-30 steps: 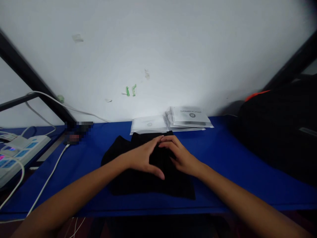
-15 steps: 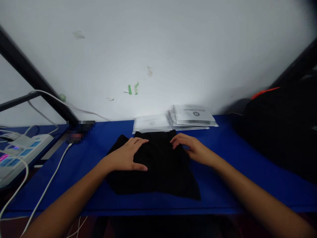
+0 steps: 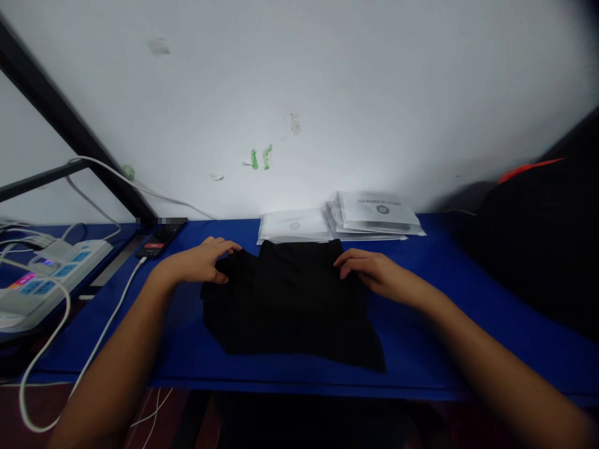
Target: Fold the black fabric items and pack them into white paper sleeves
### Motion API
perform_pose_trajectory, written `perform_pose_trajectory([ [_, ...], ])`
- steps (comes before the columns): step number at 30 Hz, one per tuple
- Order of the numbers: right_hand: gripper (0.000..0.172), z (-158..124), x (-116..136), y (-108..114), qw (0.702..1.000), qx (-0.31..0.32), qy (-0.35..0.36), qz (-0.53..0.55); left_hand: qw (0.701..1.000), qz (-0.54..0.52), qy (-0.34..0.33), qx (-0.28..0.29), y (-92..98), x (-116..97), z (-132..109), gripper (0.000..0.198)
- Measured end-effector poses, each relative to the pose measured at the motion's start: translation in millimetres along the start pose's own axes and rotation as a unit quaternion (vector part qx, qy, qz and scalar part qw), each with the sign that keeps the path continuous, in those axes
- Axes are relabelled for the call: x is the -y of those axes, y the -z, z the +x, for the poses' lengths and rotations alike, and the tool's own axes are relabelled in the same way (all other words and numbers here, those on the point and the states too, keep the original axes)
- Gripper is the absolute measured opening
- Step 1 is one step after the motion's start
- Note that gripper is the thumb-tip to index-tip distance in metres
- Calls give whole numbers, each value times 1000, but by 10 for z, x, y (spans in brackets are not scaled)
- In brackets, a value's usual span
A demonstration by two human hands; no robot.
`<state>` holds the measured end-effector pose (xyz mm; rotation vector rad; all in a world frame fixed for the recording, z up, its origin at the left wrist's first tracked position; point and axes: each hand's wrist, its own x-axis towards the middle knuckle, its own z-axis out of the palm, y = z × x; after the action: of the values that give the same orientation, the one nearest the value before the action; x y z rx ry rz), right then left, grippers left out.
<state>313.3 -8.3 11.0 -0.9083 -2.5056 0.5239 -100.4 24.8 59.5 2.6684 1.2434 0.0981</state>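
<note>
One black cloth [image 3: 294, 305], mid-desk, clock center. Its near edge stops just short of the blue desk's [image 3: 421, 355] front edge, closest at 5 o'clock. Far edge sits just beside two groups of white packets [image 3: 355, 215] at 12–1; packet total unclear. Widest desk strip: 3–4, up to one black bulky item [image 3: 538, 249]. Left hand [image 3: 203, 262] at 10, thumb and fingers spread; right hand [image 3: 374, 274] at 2, fingers curled, can't tell if pinching.

Blue tabletop [image 3: 412, 343] under black cloth [image 3: 299, 299], pale packets [image 3: 294, 226], phone [image 3: 161, 240] and, probably, a dark bag [image 3: 538, 249]
</note>
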Motion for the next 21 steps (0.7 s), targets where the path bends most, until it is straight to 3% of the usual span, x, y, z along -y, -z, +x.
perform_pose_trajectory([
  [4, 37, -14, 13, 41, 1000, -1, 0, -8, 998, -29, 43, 29, -74, 72, 114, 21],
  [8, 24, -23, 121, 71, 999, 26, -9, 31, 986, -28, 156, 53, -156, 137, 211, 34],
  [11, 61, -42, 174, 77, 992, 97, -51, 58, 977, 52, 205, -1, -197, 94, 229, 34],
  [14, 81, -59, 168, 69, 982, 148, -94, 66, 990, 76, 104, -51, -182, -74, 209, 61],
  [17, 69, -64, 149, 54, 983, 144, -88, 69, 1000, -3, -25, 11, -131, -293, 178, 66],
  [21, 48, -42, 177, 57, 990, 108, -64, 64, 994, -54, -65, 73, -139, -459, 196, 48],
])
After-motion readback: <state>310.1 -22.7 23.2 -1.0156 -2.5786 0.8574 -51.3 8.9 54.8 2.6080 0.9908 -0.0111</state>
